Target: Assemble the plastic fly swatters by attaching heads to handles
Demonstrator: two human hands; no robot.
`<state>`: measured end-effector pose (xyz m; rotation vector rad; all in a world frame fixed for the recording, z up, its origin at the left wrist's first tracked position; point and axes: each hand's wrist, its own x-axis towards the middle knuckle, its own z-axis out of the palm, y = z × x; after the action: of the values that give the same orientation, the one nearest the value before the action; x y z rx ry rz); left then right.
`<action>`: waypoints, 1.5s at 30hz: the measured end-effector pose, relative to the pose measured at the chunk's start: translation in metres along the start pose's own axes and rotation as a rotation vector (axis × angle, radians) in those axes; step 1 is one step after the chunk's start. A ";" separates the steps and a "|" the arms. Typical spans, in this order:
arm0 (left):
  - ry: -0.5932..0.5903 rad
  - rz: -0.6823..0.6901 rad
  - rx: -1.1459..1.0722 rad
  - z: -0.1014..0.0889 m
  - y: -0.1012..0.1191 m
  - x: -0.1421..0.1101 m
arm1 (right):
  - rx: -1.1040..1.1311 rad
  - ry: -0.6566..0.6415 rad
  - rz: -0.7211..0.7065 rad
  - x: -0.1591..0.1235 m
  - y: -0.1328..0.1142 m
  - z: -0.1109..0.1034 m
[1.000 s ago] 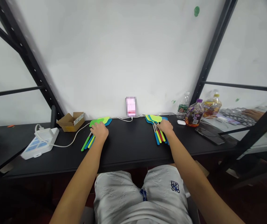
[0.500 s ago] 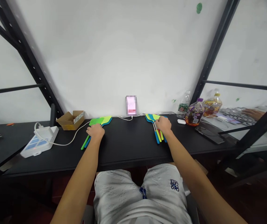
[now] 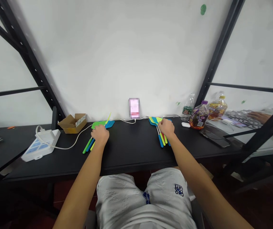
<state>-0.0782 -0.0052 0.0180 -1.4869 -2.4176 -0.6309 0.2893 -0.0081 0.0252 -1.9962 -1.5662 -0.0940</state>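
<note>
Two piles of plastic fly swatters lie on the black table (image 3: 131, 152). My left hand (image 3: 100, 135) is closed on the shaft of a yellow-green swatter (image 3: 108, 118), whose head stands tilted up on edge above the left pile (image 3: 101, 124) of green and blue swatters. My right hand (image 3: 167, 127) rests on the right pile (image 3: 161, 138), its fingers curled over the shafts just below the blue and yellow heads. Whether it grips one is hidden by the hand.
A phone (image 3: 133, 108) leans on the wall, with a white cable. A cardboard box (image 3: 73, 122) and a white power strip (image 3: 40, 144) sit at left. Bottles (image 3: 198, 116), a white case (image 3: 185, 124) and a dark phone (image 3: 214, 138) are at right. Another person's hand (image 3: 257, 116) is on a keyboard.
My left hand has tipped a yellow-green swatter up off the left pile, its head now on edge. My right hand slid slightly forward along the right pile's shafts.
</note>
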 end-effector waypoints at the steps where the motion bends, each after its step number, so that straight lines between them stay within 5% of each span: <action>1: 0.024 0.012 -0.021 0.000 0.003 -0.003 | 0.003 0.008 -0.007 -0.001 -0.001 0.000; 7: 0.097 0.182 -0.068 -0.009 0.022 -0.021 | 0.033 0.042 -0.018 -0.004 -0.004 -0.001; 13: 0.141 0.527 -0.124 -0.020 0.042 -0.043 | 0.105 0.101 -0.041 -0.004 -0.005 0.001; 19: 0.064 0.857 -0.109 -0.010 0.058 -0.060 | 0.410 0.065 -0.140 -0.002 -0.005 0.005; 28: 0.003 0.819 -0.098 -0.007 0.061 -0.064 | 0.661 -0.220 -0.267 -0.010 -0.016 0.010; 45: -0.004 0.800 -0.098 -0.010 0.059 -0.065 | 0.784 -0.301 -0.282 -0.007 -0.014 0.009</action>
<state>0.0040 -0.0376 0.0140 -2.2635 -1.5723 -0.5445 0.2717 -0.0080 0.0210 -1.2062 -1.7000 0.6402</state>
